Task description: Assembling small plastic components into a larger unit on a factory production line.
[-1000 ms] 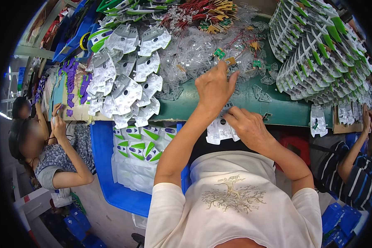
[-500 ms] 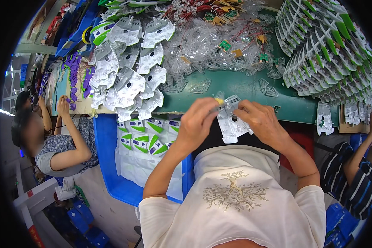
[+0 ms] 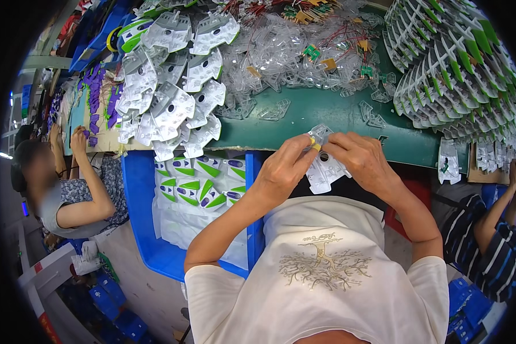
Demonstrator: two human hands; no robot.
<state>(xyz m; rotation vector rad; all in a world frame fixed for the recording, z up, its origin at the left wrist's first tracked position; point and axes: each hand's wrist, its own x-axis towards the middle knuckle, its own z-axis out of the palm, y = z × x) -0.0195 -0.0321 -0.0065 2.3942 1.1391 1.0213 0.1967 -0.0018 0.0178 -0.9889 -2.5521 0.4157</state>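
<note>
My left hand (image 3: 285, 167) and my right hand (image 3: 358, 159) meet over the near edge of the green table (image 3: 327, 114). Together they hold a clear plastic blister shell (image 3: 325, 169) with a white card behind it. The left fingertips pinch a small yellow part (image 3: 313, 144) at the shell's top edge. The right hand grips the shell from the right side. Both hands are close to my chest, above my white shirt.
Clear blister shells and wired parts (image 3: 286, 46) lie heaped on the table. Grey-white carded packs (image 3: 172, 97) fan out at left, green-tipped packs (image 3: 458, 63) at right. A blue bin (image 3: 146, 229) with printed cards sits at lower left. Seated people (image 3: 69, 189) work either side.
My left hand came back from the pile on the table to meet the right hand. Both hands now hold the shell closer to my chest, with the yellow part at its top.
</note>
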